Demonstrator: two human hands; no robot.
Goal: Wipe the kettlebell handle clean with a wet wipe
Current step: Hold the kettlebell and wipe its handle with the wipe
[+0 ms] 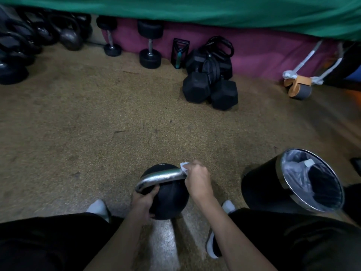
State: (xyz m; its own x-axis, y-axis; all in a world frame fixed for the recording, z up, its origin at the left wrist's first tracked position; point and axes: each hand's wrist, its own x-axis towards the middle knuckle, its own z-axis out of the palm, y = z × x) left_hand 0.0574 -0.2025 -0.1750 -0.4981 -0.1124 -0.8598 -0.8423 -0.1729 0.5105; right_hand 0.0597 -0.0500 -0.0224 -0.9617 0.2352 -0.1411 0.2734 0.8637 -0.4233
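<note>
Dark trouser legs [48, 241] frame the bottom edge, with white shoe toes [98, 208] peeking out on the floor [97, 124]. Between the knees sits the kettlebell [170, 200]. The left hand [143, 202] curls around it just below the left bend of the handle [162, 178], bracing it. The right hand [198, 179] is clenched over the handle's right end, pinching the wet wipe [183, 165] against the metal; only a small white corner shows.

Likely trouble: the wipe looks bunched, so a stroke may smear the bar rather than cover it, and the left bend may be missed because the bracing fingers sit right against it. A damp bar could also slip if the ball is tipped, and the toes are close.

Handle: smooth, curved, shiny metal with bright glints. Ball: matte black, round. Flooring: speckled, grainy tan. A black bin [259, 190] with a crinkled clear liner leans nearby on the right.
</note>
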